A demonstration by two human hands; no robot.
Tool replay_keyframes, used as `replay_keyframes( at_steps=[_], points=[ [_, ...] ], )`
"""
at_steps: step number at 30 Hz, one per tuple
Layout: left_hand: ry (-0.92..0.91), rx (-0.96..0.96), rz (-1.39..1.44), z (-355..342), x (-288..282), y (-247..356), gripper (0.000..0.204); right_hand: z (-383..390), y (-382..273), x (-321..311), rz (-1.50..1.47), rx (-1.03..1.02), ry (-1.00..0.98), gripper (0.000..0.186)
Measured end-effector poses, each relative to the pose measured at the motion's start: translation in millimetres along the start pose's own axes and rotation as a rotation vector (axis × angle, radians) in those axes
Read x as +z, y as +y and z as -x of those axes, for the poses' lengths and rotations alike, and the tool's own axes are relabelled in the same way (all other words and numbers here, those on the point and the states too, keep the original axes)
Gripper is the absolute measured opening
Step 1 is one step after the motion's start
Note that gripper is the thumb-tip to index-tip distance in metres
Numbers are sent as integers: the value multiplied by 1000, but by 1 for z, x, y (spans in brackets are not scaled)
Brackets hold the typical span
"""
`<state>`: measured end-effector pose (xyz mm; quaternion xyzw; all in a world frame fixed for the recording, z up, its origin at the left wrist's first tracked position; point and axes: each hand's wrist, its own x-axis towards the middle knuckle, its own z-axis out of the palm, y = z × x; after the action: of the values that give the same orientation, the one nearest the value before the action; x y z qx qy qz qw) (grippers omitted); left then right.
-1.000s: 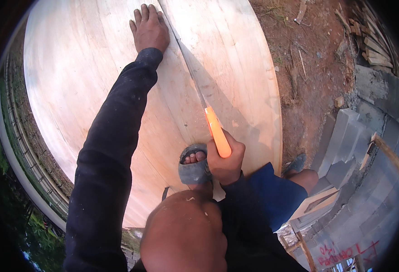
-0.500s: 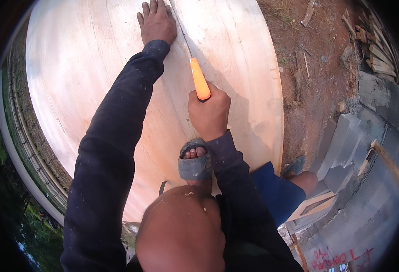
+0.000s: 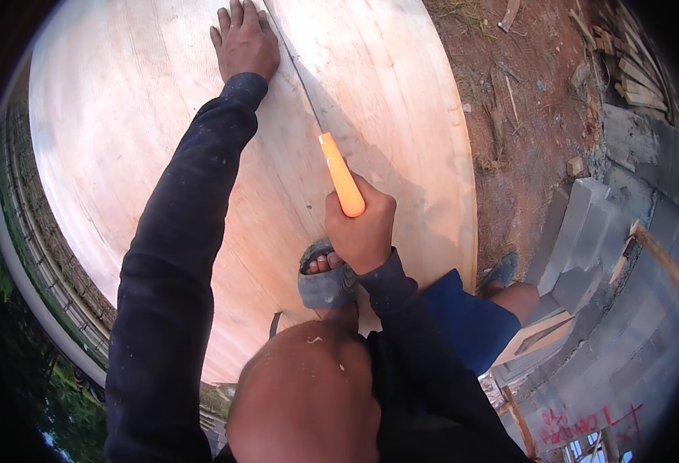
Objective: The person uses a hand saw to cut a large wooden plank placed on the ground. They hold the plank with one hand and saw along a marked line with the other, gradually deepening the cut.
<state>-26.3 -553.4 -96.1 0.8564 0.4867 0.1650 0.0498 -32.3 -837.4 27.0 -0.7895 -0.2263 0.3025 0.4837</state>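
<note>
A pale plywood board [image 3: 108,131] fills the middle of the view. My left hand [image 3: 248,48] lies flat on it near the top, fingers apart, just left of a saw's thin blade [image 3: 305,96]. My right hand [image 3: 364,231] grips the saw's orange handle [image 3: 342,171], low and right of centre. The blade runs up and left along the board; its far end leaves the frame, and whether it sits in a cut is hard to tell. My sandalled foot [image 3: 320,282] rests on the board just below my right hand, with my bent bare knee [image 3: 301,393] nearer the camera.
Reddish dirt [image 3: 501,201] borders the board on the right, with scrap timber [image 3: 639,77], grey concrete blocks [image 3: 575,231] and wooden pieces [image 3: 540,336]. My other foot [image 3: 498,274] is beside the board's right edge. A curved pale strip and greenery [image 3: 15,262] lie at the left.
From one second ago to half a second ago the saw handle and my right hand moved up the board; since then they have drawn back down partway. My left hand stays flat, slightly shifted in view.
</note>
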Motion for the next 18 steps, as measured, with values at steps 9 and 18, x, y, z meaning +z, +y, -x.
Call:
replay_keyframes(
  at_steps=[9,18],
  points=[
    [71,21,55,4,-2,-14,46,125,-14,-89,177,42,-56,24],
    [28,-11,77,3,0,-5,48,1,6,-17,11,136,-78,38]
  ],
)
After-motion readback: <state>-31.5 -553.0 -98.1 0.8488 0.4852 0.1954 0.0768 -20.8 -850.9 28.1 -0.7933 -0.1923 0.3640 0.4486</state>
